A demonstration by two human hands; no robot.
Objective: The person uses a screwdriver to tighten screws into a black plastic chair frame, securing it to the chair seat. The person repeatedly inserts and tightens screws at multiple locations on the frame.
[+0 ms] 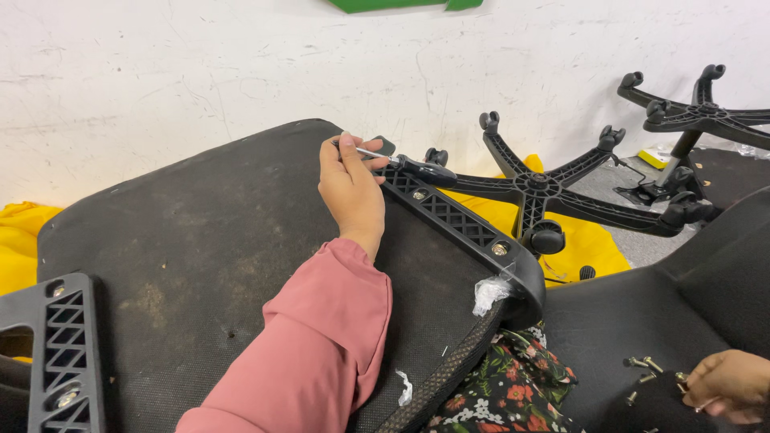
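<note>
The person's left hand (350, 186), in a pink sleeve (309, 353), reaches across the dusty black underside of a chair seat (200, 240) and rests near its far edge. Its fingers (346, 148) are curled together and pinched on the thin metal shaft of a screwdriver (405, 164), whose black handle sticks out to the right, level with the fingertips and just beyond them. The tool lies over the upper end of a black plastic armrest bracket (461, 224) with a lattice pattern, which runs down the right edge of the seat; a bolt head (500, 249) shows near its lower end and another near the top, just under the handle. A matching bracket (60, 353) sits at the seat's left edge. The right hand (734, 385) is well apart, low at the right corner, resting on another black seat cushion (642, 321) with its fingers bent over a small silver piece; whether they grip it tightly I cannot tell. A few loose bolts (644, 367) lie just beside that hand. Behind, a black five-legged chair base (545, 192) lies on yellow cloth (589, 240), with a second base (698, 116) further right against the white wall (200, 64).
</note>
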